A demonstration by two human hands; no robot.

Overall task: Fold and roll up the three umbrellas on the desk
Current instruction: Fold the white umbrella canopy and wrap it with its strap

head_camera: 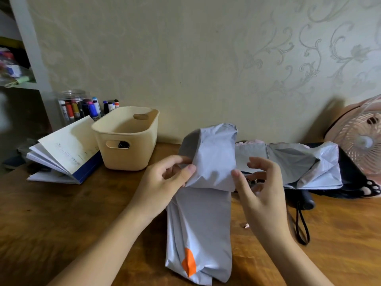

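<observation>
A pale lavender-grey umbrella (200, 230) with an orange patch lies lengthwise on the wooden desk (72, 213), its far end lifted and bunched. My left hand (165, 178) pinches the left edge of that raised cloth between thumb and fingers. My right hand (259, 182) hovers at the cloth's right edge, fingers spread, thumb touching the fabric. A second grey umbrella (305, 162) lies crosswise behind, loosely folded. Under it sits a dark umbrella (350, 178) whose handle (307, 203) and black wrist strap (302, 228) stick out. A bit of pink fabric (249, 142) shows behind.
A beige plastic basket (125, 139) stands at the back left, next to an open book (66, 153) and a jar of markers (76, 106). A pink fan (362, 139) stands at the far right. A small metallic bit (246, 225) lies on the desk.
</observation>
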